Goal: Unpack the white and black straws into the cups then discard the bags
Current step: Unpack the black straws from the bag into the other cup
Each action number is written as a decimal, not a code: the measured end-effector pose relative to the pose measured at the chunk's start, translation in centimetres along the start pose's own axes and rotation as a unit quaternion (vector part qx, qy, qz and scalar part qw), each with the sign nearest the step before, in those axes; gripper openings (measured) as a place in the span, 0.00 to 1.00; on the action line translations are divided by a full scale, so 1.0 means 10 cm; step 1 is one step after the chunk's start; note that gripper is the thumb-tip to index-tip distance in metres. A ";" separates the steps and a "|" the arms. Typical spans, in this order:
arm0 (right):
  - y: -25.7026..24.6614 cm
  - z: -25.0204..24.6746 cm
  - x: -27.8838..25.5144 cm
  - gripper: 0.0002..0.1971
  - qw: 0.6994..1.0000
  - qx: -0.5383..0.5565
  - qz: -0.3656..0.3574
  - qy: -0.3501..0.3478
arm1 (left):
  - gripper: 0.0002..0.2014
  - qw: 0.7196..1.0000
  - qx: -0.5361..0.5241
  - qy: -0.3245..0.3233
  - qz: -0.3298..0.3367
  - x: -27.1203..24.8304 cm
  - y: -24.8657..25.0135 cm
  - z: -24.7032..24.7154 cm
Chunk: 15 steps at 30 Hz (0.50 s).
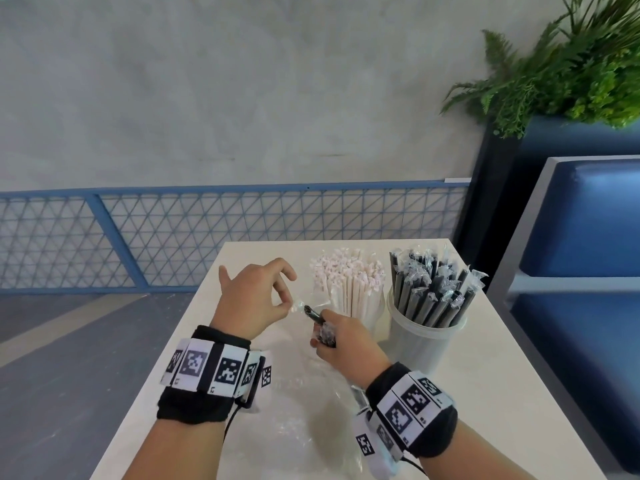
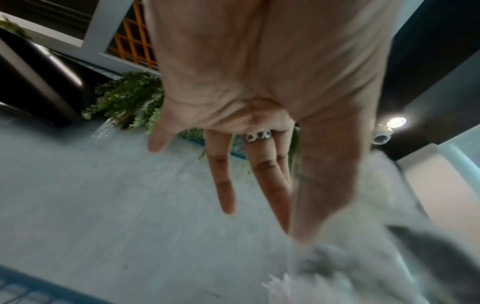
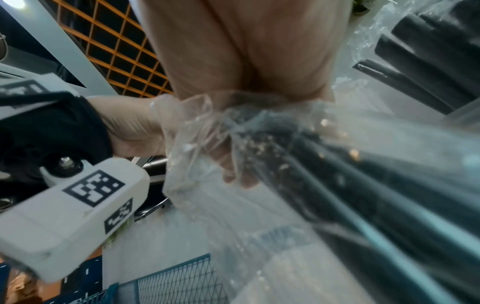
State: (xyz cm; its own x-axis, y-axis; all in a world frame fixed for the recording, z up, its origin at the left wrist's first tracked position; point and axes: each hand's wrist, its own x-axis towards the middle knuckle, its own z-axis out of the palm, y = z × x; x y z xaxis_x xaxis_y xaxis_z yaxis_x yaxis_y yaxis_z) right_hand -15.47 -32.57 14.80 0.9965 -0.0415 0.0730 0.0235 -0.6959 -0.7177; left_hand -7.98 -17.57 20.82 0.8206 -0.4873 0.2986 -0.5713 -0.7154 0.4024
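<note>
Above the near middle of the white table point(image 1: 485, 393), a small bundle of black plastic-wrapped straws point(image 1: 320, 327) sits clamped in the right hand point(image 1: 346, 344). The left hand point(image 1: 252, 299) pinches the clear wrapper tip point(image 1: 297, 305) between thumb and forefinger, other fingers spread. Just behind stand a clear cup of white paper-wrapped straws point(image 1: 349, 289) and a frosted cup of black straws point(image 1: 429, 299). An empty clear plastic bag point(image 1: 304, 410) lies flat between the wrists.

The table point(image 1: 485, 410) was smooth, matt off-white. A crinkled, glossy clear plastic bag point(image 3: 207, 144) wrapped matt black straws point(image 3: 363, 195). White straws point(image 1: 349, 289) looked paper-wrapped. The cup point(image 1: 424, 344) was translucent frosted plastic. Black cloth wristbands point(image 1: 194, 407) carried printed markers.
</note>
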 end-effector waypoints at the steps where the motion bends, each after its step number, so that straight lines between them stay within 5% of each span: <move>1: 0.00 -0.01 -0.01 0.09 1.000 0.010 -0.004 -0.002 | 0.14 1.000 0.003 0.018 -0.014 0.00 -0.05 0.01; 4: 0.01 -0.05 -0.02 0.06 0.999 0.037 -0.038 0.000 | 0.15 0.995 -0.043 0.061 -0.062 0.03 -0.21 0.05; 7: 0.04 -0.07 -0.01 0.07 0.996 0.059 -0.060 0.004 | 0.15 0.973 -0.200 0.046 -0.109 0.02 -0.22 0.06; 12: 0.06 -0.08 -0.02 0.08 0.992 0.104 -0.071 0.014 | 0.32 0.845 -0.483 -0.111 -0.201 0.04 -0.24 -0.07; 15: 0.02 -0.06 -0.02 0.07 0.994 0.077 -0.082 0.013 | 0.33 0.760 -0.596 -0.106 -0.235 0.07 -0.26 -0.03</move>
State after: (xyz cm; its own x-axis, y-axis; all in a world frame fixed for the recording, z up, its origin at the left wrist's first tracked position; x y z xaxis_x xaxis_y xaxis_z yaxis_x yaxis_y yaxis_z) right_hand -15.73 -33.08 15.05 0.9757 0.0444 0.2145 0.2003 -0.5777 -0.7913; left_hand -5.87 -15.91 20.20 0.8510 -0.4790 -0.2155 0.2797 0.0660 0.9578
